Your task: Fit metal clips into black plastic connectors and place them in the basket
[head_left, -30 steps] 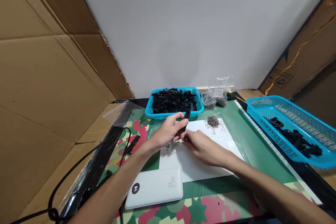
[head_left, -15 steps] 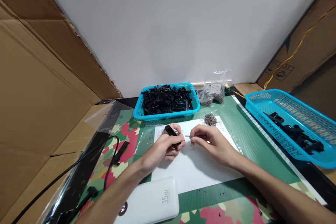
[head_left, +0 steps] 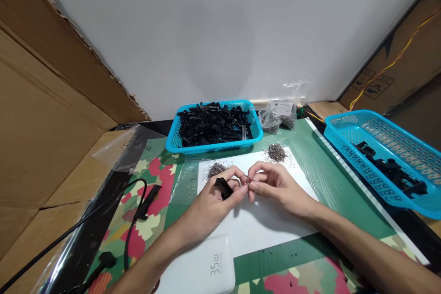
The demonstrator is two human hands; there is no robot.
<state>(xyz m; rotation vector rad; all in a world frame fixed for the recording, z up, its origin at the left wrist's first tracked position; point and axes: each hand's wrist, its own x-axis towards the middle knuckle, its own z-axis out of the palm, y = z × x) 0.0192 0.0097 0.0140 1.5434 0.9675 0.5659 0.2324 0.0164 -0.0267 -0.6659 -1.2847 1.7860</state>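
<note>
Black part (head_left: 223, 189) gripped in left hand (head_left: 220, 197), fingers curled.

The scene is seen by one camera, worn on the head. It is faced forward and tipped down, so the left hand (head_left: 213, 204) and right hand (head_left: 275, 186) are seen from above and behind, low in the middle. The hands are seen from quite near. The pale wall (head_left: 206, 32) is seen farther off, straight ahead, and cardboard (head_left: 51, 87) is caught at both sides. Both forearms are cut off by the view's edges.
</note>
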